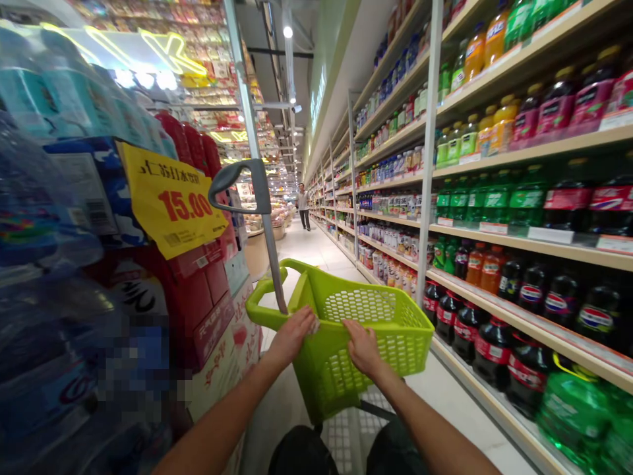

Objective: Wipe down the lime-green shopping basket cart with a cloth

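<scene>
A lime-green plastic shopping basket (341,382) with perforated sides stands in front of me, and no goods show in the part I can see. My left hand (295,330) is closed over its near rim by the corner, with a small whitish thing, perhaps tissue, at the fingertips. Farther right along that rim, my right hand (363,344) has its fingers hooked over the edge. A grey upright pole with a looped grey handle (262,188) rises at the basket's left end.
Shelves of bottled drinks (494,284) line the right side. Stacked boxes and wrapped bottles crowd the left, under a yellow price sign (171,198) reading 15.00. A person (303,208) is far down the tiled aisle (316,245).
</scene>
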`<act>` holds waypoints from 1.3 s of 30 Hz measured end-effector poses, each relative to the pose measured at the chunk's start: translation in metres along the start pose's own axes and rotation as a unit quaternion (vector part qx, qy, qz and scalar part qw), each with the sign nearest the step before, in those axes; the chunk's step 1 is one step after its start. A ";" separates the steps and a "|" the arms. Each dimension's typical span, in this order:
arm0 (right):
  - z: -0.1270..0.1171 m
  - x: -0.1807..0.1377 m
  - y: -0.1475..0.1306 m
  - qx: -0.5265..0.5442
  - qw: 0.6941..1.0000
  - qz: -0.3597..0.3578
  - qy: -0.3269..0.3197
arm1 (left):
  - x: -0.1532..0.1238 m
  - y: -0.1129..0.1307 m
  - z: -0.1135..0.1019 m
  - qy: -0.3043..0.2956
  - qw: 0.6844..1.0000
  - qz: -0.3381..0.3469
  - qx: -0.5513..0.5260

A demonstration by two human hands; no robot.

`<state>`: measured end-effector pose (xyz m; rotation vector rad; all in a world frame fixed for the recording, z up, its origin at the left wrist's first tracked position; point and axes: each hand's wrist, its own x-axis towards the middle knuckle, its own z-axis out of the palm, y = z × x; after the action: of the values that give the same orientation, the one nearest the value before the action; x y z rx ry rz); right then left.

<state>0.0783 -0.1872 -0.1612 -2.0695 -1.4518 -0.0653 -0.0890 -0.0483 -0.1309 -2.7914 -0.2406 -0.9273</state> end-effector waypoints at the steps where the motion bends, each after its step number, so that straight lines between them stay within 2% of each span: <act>1: 0.001 0.000 0.000 0.002 1.000 -0.001 0.005 | 0.002 0.006 0.005 -0.012 1.000 0.002 -0.010; 4: 0.004 -0.001 0.001 0.003 1.000 -0.011 0.015 | 0.009 0.024 0.012 -0.078 0.993 0.074 -0.058; 5: 0.004 -0.002 0.001 0.002 1.000 -0.014 0.018 | 0.013 0.026 0.010 -0.081 0.991 0.078 -0.070; 9: 0.002 -0.008 0.005 0.012 0.999 -0.020 0.031 | 0.031 0.024 -0.006 -0.003 0.996 -0.048 -0.078; 13: 0.001 -0.014 -0.004 0.064 0.996 -0.024 0.059 | 0.040 0.038 0.003 0.006 0.983 -0.113 -0.143; 15: 0.002 -0.012 -0.017 0.117 0.987 -0.058 0.089 | 0.049 0.054 0.013 0.032 0.953 -0.200 -0.225; 17: 0.005 -0.008 -0.030 0.190 0.968 -0.088 0.136 | 0.060 0.065 0.016 0.033 0.905 -0.275 -0.321; 19: 0.005 -0.001 -0.040 0.256 0.945 -0.082 0.188 | 0.069 0.068 0.010 -0.006 0.875 -0.283 -0.394; 20: 0.003 0.003 -0.044 0.275 0.935 -0.067 0.212 | 0.070 0.066 0.004 -0.026 0.876 -0.269 -0.400; 22: -0.002 0.009 -0.047 0.272 0.928 -0.038 0.250 | 0.066 0.059 -0.009 -0.028 0.912 -0.245 -0.329; 24: -0.006 0.014 -0.050 0.218 0.941 -0.033 0.258 | 0.055 0.051 -0.020 -0.017 0.961 -0.215 -0.174; 26: -0.006 0.018 -0.054 0.143 0.965 -0.052 0.214 | 0.043 0.046 -0.026 -0.045 0.986 -0.159 -0.025; 29: 0.003 0.021 -0.056 0.060 0.990 -0.061 0.114 | 0.030 0.044 -0.028 -0.103 0.985 -0.112 0.085; 31: 0.006 0.019 -0.045 0.016 0.994 -0.061 0.086 | 0.028 0.044 -0.028 -0.117 0.982 -0.109 0.101; 33: 0.001 0.011 -0.016 -0.029 0.995 -0.053 0.081 | 0.028 0.042 -0.028 -0.125 0.982 -0.100 0.100; 36: -0.025 -0.012 0.055 -0.086 0.993 0.017 0.079 | 0.029 0.038 -0.029 -0.121 0.983 -0.106 0.088; 39: -0.053 -0.034 0.120 -0.141 0.975 0.129 0.113 | 0.027 0.037 -0.028 -0.107 0.984 -0.122 0.073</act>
<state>0.1846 -0.2688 -0.1838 -2.3740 -1.0780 -0.4096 -0.0758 -0.0880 -0.0971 -2.7626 -0.6684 -0.6231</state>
